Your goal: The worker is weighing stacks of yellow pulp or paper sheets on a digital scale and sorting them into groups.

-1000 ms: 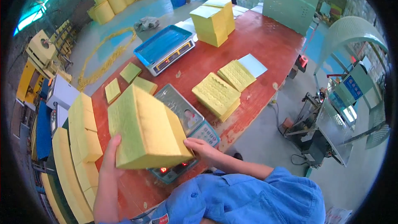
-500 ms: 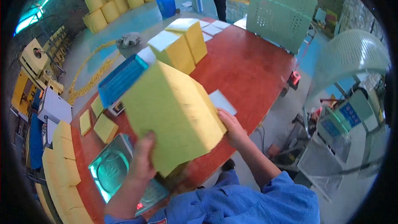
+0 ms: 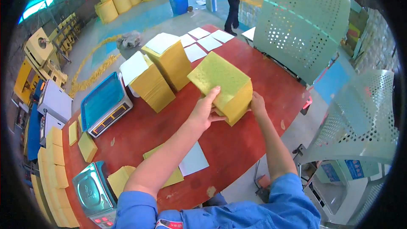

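Note:
A thick stack of yellow paper [image 3: 222, 80] is between my two hands, tilted over the red table [image 3: 275, 101]. My left hand [image 3: 205, 112] grips its near left side, the thumb on the upper face and the fingers underneath. My right hand [image 3: 257, 104] presses on its right side, its fingers partly hidden. Left of it stand two tall yellow paper stacks [image 3: 153, 85], each topped by a white sheet [image 3: 162, 42]. Beneath my left forearm, a loose white sheet [image 3: 195, 160] lies beside some yellow sheets [image 3: 173, 178].
Several white sheets [image 3: 210, 43] lie at the table's far end. A scale with a blue tray [image 3: 103, 99] and a smaller shiny scale [image 3: 91, 188] occupy the left side. Perforated pale-green panels [image 3: 303, 29] rise at the right. A person [image 3: 234, 2] stands beyond the table.
Both hands have carried the yellow stack away from me and turned it over the table. The sheets near me and the tall stacks are now less covered. My view has shifted.

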Tool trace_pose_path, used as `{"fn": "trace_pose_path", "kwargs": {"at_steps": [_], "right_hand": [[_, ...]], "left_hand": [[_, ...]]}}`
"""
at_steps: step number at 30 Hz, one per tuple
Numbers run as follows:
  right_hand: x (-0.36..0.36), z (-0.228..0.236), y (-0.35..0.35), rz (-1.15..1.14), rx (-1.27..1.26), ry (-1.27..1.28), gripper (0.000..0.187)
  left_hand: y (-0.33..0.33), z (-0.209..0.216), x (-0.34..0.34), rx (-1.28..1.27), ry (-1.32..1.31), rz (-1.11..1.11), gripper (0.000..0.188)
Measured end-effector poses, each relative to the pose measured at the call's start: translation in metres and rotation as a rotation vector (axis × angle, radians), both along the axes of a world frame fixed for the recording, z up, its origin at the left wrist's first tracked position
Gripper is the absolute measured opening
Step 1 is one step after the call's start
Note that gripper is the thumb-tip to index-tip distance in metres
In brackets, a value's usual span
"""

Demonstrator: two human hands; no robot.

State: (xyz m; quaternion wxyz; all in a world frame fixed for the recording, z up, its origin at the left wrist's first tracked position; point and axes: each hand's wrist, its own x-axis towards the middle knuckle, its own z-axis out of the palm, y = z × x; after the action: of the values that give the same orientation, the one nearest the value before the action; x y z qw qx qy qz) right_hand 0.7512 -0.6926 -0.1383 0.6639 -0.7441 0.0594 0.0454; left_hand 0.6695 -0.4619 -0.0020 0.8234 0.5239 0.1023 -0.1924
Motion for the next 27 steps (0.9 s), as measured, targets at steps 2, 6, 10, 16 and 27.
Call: {"fn": "trace_pose_path", "kwargs": {"at_steps": [2,6,10,16,27], "right_hand": [[0.006,0.000,0.005,-0.204,-0.062,-0.166,0.033],[-0.051,-0.006,0.030,-0.460,-0.325,-0.587,0.031],[-0.141,0.011,0.051,-0.031,-0.341,-0.455,0.029],[-0.214,0.015,0.063,0.223,-0.563,-0.619,0.025],[-0.212,0.012,0.069,0.116,-0.511,-0.582,0.026]], "left_hand": [[-0.012,-0.002,0.026,0.028,0.031,0.052,0.071],[-0.045,0.004,0.064,0.073,0.058,0.096,0.077],[-0.075,0.017,0.111,0.106,0.109,0.097,0.077],[-0.114,0.006,0.222,0.053,0.041,0.058,0.076],[-0.181,0.002,0.351,0.094,0.140,0.204,0.086]]}}
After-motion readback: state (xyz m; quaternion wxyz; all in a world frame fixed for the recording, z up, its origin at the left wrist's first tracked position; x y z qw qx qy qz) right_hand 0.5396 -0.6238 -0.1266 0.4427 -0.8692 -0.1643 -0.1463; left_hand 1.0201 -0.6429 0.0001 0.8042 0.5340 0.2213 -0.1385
